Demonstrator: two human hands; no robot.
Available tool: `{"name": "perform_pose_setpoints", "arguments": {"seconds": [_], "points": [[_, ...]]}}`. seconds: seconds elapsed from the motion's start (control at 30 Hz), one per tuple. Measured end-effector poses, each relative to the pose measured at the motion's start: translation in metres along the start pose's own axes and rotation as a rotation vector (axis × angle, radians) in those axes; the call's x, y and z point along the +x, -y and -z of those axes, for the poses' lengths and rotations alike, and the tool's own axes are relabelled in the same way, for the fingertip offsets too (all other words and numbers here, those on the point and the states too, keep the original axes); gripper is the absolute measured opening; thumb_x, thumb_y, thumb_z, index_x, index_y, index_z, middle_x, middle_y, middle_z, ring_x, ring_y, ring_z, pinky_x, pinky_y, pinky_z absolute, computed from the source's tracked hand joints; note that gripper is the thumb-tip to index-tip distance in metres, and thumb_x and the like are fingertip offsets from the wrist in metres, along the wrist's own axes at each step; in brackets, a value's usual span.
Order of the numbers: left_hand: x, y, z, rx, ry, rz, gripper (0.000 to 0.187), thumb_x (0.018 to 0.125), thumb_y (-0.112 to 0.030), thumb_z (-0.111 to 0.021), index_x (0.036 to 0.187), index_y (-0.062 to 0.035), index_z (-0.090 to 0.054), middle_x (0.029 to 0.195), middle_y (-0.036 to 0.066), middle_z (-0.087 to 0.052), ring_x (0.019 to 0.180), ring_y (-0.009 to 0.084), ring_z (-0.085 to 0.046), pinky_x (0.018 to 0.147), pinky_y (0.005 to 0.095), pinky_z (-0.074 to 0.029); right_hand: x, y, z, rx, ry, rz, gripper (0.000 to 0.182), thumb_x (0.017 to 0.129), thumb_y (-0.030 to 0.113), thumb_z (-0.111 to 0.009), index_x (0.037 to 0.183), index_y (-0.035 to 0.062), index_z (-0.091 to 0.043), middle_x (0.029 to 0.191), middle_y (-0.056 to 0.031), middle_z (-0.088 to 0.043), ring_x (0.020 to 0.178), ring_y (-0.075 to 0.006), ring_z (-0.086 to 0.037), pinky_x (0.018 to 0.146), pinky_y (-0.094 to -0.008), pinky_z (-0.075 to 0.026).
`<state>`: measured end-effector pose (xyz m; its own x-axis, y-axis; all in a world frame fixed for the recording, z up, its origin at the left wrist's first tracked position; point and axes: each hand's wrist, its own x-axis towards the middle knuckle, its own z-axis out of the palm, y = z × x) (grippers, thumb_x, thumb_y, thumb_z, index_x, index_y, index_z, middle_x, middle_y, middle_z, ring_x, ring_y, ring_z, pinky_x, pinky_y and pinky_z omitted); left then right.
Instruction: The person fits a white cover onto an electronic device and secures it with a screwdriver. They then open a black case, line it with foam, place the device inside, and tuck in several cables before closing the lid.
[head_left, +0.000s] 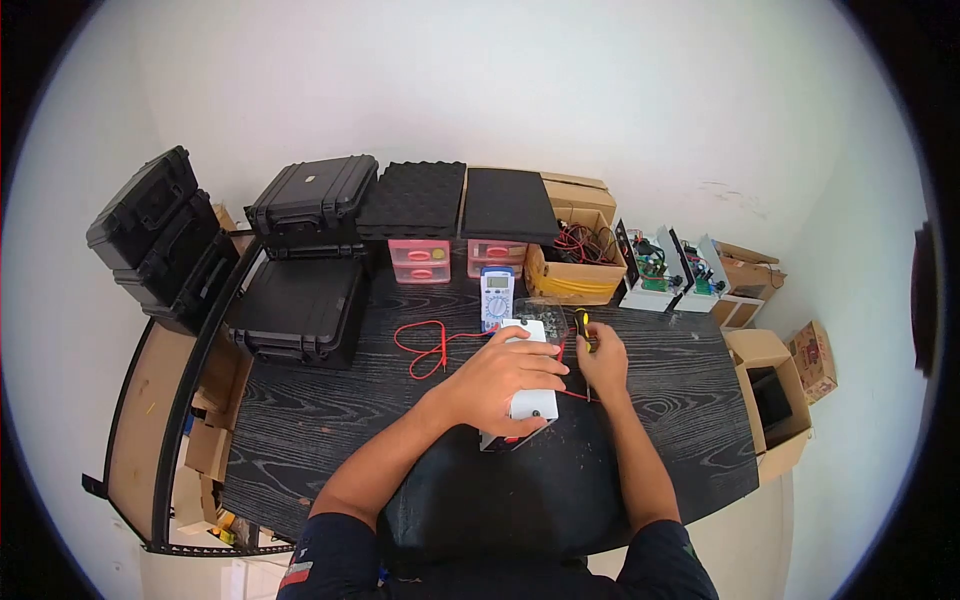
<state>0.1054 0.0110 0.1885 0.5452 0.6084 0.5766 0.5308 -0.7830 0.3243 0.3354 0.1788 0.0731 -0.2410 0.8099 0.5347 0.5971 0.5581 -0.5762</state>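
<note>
My left hand [505, 380] lies across a white metal box [535, 402] with dark screws on its upper face. Its fingers reach over to the box's right edge and the thumb rests by the near end, gripping it. Just right of the box, my right hand [605, 362] is closed around a screwdriver [582, 322] with a yellow and black handle. The handle points away from me, and a thin shaft shows below the fingers. Beyond the box stands a digital multimeter [497, 298] with red test leads [443, 345] curling over the table. Clear plastic [540, 312] lies behind the box.
Black hard cases [300, 300] are stacked at the left. Pink drawer units [420, 262] under black foam sheets [412, 200] stand at the back, beside a cardboard box of cables [575, 275]. Open white units with circuit boards [655, 270] sit back right on the dark table [680, 400].
</note>
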Motion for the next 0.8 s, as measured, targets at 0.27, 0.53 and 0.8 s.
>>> {"name": "perform_pose_setpoints", "arguments": {"seconds": [0.27,0.53,0.8], "points": [[-0.019,-0.007,0.026,-0.005,0.048,0.051,0.052,0.076,-0.035,-0.083,0.122,-0.0126,-0.075,0.138,0.007,-0.07,0.142,0.0303,-0.056,0.119,0.0602,-0.03,-0.095,0.048,0.017,0.612,0.527,-0.206,0.036,0.095,0.007,-0.075,0.13,-0.0003,-0.067,0.106,-0.009,-0.074,0.093,-0.0144,-0.072,0.078,-0.029,-0.059],[-0.067,-0.003,0.047,-0.18,-0.011,0.241,0.04,0.088,-0.042,-0.077,0.118,-0.0168,-0.075,0.156,0.013,-0.057,0.158,0.0422,-0.031,0.127,0.0641,-0.009,-0.135,0.07,-0.009,1.183,0.791,-0.65,0.069,0.103,0.004,-0.064,0.163,0.0077,-0.03,0.163,-0.016,-0.041,0.143,-0.0217,-0.051,0.11,-0.0377,-0.049],[-0.109,-0.018,0.04,-0.065,-0.214,0.415,0.066,0.099,-0.057,-0.06,0.145,-0.0098,-0.061,0.174,0.027,-0.023,0.161,0.0579,-0.003,0.126,0.0695,-0.002,-0.131,0.093,-0.003,1.339,0.651,-0.573,0.069,0.103,0.01,-0.058,0.166,0.0082,-0.03,0.165,-0.0138,-0.042,0.142,-0.024,-0.05,0.118,-0.0407,-0.041]]}}
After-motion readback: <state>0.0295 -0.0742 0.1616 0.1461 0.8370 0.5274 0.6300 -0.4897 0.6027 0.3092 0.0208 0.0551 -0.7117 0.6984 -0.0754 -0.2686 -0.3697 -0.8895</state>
